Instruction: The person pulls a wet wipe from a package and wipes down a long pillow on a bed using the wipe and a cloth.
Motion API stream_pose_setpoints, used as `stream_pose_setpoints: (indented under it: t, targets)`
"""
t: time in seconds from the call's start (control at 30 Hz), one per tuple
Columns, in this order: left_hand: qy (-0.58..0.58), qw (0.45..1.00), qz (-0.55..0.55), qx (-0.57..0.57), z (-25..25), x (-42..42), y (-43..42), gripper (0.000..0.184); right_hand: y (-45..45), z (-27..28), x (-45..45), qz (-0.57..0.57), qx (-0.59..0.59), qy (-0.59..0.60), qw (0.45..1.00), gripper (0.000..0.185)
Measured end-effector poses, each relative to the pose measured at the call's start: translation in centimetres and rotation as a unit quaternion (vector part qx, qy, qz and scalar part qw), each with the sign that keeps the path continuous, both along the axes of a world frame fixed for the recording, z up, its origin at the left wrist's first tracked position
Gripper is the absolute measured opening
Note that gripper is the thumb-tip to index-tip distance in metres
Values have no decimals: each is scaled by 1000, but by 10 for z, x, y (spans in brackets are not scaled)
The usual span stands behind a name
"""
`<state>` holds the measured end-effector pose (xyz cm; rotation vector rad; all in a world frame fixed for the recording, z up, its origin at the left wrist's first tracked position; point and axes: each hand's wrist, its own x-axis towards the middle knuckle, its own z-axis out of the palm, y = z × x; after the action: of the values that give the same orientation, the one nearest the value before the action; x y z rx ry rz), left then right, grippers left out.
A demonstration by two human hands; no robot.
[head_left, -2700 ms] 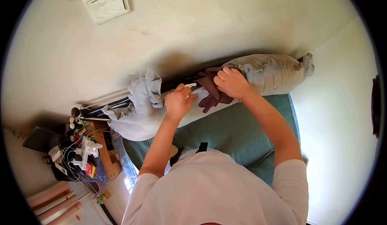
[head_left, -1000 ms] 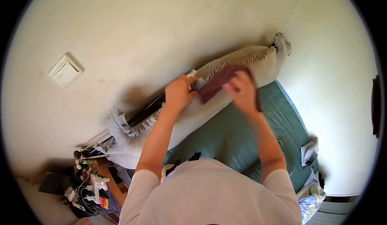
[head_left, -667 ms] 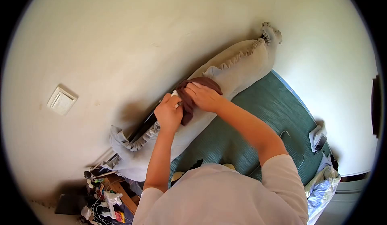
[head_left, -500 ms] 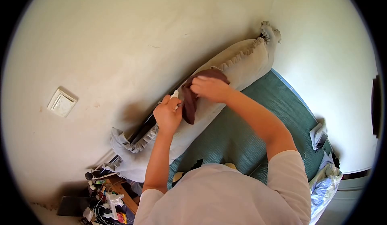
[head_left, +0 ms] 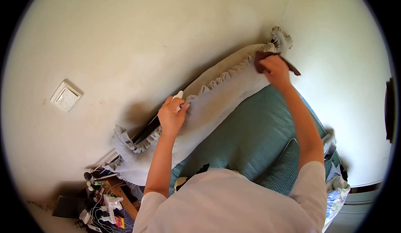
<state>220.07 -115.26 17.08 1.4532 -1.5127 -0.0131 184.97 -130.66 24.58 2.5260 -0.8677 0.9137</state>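
Note:
A long padded headboard in a pale grey cover with a ruffled seam runs diagonally along the wall. My right hand is closed around a dark brown cloth and presses it near the cover's far right end, by the ruffled corner. Part of the cloth trails out to the right of the hand. Near the middle of the headboard, my left hand has its fingers curled round a small white object whose end pokes out at the top; its kind is hard to make out.
Teal quilted bedding covers the bed below the headboard. A wall switch is at left. Cables and small items crowd a wooden bedside unit at lower left. A patterned bundle lies at lower right.
My right hand has carried the brown cloth from the middle of the headboard up and right to its far end. My left hand stays almost in place, still holding the white object.

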Motion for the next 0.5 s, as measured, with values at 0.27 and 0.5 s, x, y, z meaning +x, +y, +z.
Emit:
stream_pose_setpoints:
  t: [0.27,0.5]
  targets:
    - [-55,998,16,-19,0,-3,7,15,40,-69,152,109,83,51,989,45]
    - [-110,994,28,5,-11,12,27,16,-35,-64,83,-54,178,-98,978,40]
